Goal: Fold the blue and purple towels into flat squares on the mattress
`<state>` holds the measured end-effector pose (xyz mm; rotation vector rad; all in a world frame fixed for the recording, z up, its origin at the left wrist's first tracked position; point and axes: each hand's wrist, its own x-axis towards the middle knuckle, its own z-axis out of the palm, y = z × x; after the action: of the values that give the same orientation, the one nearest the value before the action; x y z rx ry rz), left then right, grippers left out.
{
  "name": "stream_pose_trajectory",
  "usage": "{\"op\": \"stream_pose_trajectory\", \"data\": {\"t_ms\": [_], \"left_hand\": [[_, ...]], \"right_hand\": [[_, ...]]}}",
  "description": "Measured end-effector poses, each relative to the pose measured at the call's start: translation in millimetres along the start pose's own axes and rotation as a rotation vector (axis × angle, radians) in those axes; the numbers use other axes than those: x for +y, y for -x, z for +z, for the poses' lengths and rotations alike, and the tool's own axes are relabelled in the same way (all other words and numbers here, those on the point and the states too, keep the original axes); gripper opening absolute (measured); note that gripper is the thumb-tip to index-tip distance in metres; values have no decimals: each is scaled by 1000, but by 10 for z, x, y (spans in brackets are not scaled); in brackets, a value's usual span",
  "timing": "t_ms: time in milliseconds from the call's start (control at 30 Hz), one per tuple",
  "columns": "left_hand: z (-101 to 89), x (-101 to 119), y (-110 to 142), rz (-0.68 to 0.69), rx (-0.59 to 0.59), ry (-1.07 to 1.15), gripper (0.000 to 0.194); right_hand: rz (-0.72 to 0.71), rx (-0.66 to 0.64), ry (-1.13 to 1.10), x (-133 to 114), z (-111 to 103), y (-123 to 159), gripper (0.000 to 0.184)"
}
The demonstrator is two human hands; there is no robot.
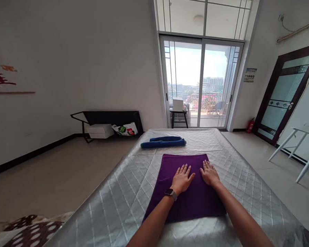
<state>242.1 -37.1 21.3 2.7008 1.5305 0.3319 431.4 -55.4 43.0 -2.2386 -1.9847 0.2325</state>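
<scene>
A purple cloth [193,206] lies spread flat on the silver quilted cover [123,192] of a mattress or table. On the cloth's left half rests my left hand [182,179], palm down with fingers spread; a watch [170,193] is on that wrist. My right hand [210,174] lies palm down along the cloth's right edge, its fingers stretched forward. Neither hand grips anything. Beyond the purple cloth are two rolled blue cloths [163,143], lying side by side near the far end of the cover.
A black bench-like frame [110,117] stands by the left wall with white boxes [100,131] and a printed bag [125,129]. Glass sliding doors [201,82] are ahead. To the right stand a white-legged table [305,132] and a fire extinguisher [250,125]. A spotted blanket [33,233] lies lower left.
</scene>
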Motion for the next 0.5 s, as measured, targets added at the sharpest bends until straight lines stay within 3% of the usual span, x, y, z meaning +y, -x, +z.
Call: {"op": "stream_pose_trajectory", "data": {"t_ms": [133, 233, 500], "left_hand": [[-67, -722, 281, -170, -7, -62, 70], [-75, -1037, 454, -228, -15, -87, 72], [-138, -997, 493, -276, 10, -61, 75]], "right_hand": [[14, -19, 8, -11, -21, 6, 67], [21, -24, 16, -33, -75, 27, 67], [12, 23, 10, -102, -162, 298, 62]]}}
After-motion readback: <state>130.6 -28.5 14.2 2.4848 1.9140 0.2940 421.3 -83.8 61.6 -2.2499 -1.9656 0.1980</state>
